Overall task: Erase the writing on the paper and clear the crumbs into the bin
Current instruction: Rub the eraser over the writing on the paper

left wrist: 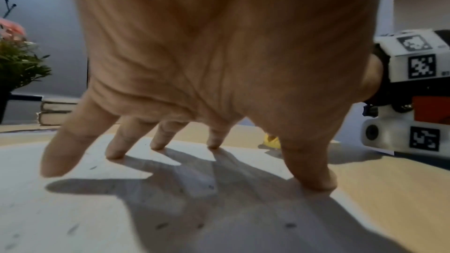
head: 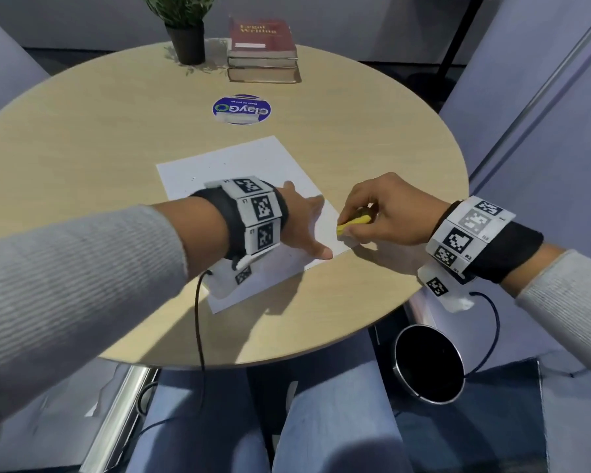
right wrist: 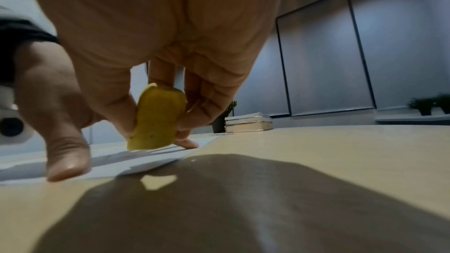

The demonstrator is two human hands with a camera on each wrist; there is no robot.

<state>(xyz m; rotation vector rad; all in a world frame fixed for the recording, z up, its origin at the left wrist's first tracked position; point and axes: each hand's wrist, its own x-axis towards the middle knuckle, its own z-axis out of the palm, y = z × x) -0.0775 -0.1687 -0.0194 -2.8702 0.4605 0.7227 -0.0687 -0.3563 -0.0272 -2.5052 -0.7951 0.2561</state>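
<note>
A white sheet of paper (head: 239,165) lies on the round wooden table (head: 82,131). My left hand (head: 313,227) rests on its right part with straight, spread fingertips (left wrist: 114,153) pressing it flat; the thumb (right wrist: 65,161) touches down at the near right corner. Small dark crumbs (left wrist: 161,225) dot the sheet. My right hand (head: 359,216) pinches a yellow eraser (head: 352,225) between thumb and fingers, its lower end at the paper's right edge (right wrist: 155,120). A round bin (head: 427,363) with a dark inside stands on the floor below the table's near right rim.
At the table's far side stand a potted plant (head: 185,35) and a stack of books (head: 261,52). A round blue sticker (head: 242,109) lies beyond the paper. My knees are under the table's near edge, and cables hang from both wrists.
</note>
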